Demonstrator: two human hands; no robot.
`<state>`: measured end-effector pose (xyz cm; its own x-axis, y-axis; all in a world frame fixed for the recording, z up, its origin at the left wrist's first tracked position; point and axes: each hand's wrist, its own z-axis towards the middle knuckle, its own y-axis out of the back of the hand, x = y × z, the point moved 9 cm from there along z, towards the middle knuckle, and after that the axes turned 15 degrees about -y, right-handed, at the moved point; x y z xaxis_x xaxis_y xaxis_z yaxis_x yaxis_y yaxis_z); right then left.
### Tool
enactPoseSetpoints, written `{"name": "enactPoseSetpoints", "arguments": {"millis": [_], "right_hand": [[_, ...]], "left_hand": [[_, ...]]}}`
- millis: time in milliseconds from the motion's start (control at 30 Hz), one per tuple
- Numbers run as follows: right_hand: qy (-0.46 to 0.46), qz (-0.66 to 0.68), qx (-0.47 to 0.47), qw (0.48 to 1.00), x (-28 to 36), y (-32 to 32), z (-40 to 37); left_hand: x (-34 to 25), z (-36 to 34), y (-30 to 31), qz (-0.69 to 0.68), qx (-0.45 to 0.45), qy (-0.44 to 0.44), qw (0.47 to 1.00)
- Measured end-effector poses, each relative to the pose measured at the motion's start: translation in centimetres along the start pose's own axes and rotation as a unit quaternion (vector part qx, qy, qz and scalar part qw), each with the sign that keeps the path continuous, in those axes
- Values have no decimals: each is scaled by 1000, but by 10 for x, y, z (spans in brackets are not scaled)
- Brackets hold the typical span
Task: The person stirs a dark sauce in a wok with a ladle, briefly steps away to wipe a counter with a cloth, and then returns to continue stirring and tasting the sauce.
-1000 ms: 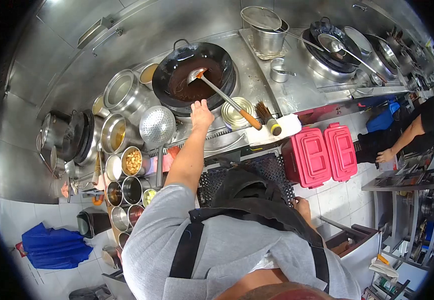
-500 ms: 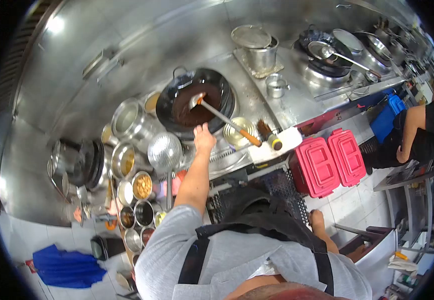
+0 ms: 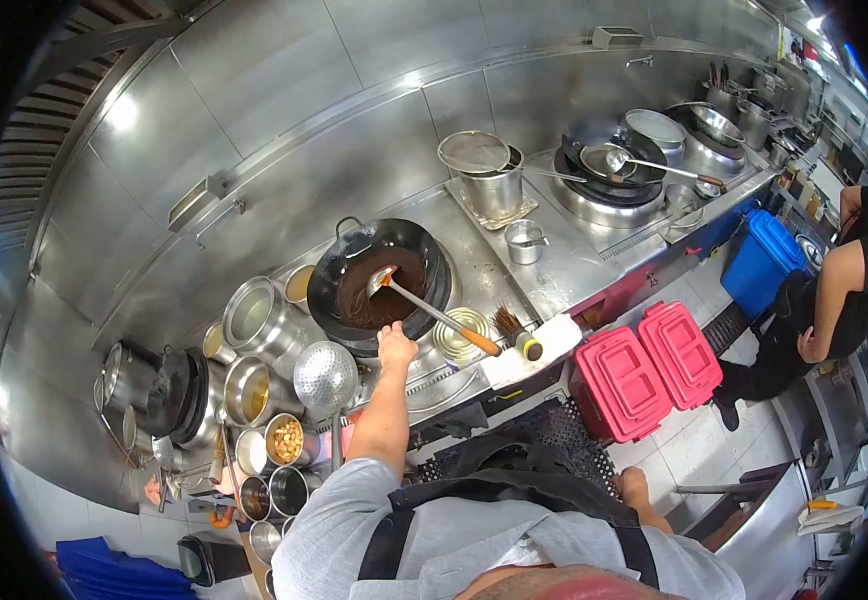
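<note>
My left hand [image 3: 396,346] is at the near rim of a black wok [image 3: 324,285], its fingers closed on the edge there. Dark brown sauce [image 3: 359,290] covers the wok's bottom. A ladle [image 3: 424,306] rests with its bowl in the sauce and its wooden-ended handle over an open can [image 3: 462,336], and no hand is on it. Beside my left forearm lies a perforated skimmer [image 3: 325,378]. My right hand [image 3: 633,484] is low beside the dark apron; its fingers are too unclear to make out.
Metal pots [image 3: 257,318] and seasoning containers [image 3: 285,440] stand to the left. A brush [image 3: 510,324] lies near a white block [image 3: 544,352]. Red lidded bins [image 3: 622,388] stand below the counter. Another person's arm [image 3: 834,295] is at the right, near a blue bin [image 3: 762,255].
The camera view has tilted, so the wok and stove appear lower and more of the back wall shows. My left hand stays at the wok's rim. The ladle remains in the sauce.
</note>
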<state>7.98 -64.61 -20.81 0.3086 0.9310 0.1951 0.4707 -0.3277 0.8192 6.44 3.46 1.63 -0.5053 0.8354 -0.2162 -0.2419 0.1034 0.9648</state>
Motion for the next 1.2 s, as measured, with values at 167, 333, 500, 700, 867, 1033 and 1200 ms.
{"name": "enactPoseSetpoints", "arguments": {"millis": [167,333,500,700,867,1033,1200], "right_hand": [[-17,57,19,998,-1,13,-10],[74,72,-47,993,14,8,-10],[93,46,-15,994,28,-1,-19],[7,103,36,994,13,4,-12],[-6,37,-24,999,19,48,-34],[41,33,-65,997,13,38,-31],[59,17,28,998,23,4,-35]], "left_hand": [[2,2,-1,-5,11,5,1000],[2,2,-2,0,7,-2,1000],[-1,-1,1,-4,7,1,1000],[-1,-1,1,-7,5,-2,1000],[1,0,-2,-8,-5,-4,1000],[2,0,-4,-7,-8,-8,1000],[2,0,-5,-15,3,6,1000]]}}
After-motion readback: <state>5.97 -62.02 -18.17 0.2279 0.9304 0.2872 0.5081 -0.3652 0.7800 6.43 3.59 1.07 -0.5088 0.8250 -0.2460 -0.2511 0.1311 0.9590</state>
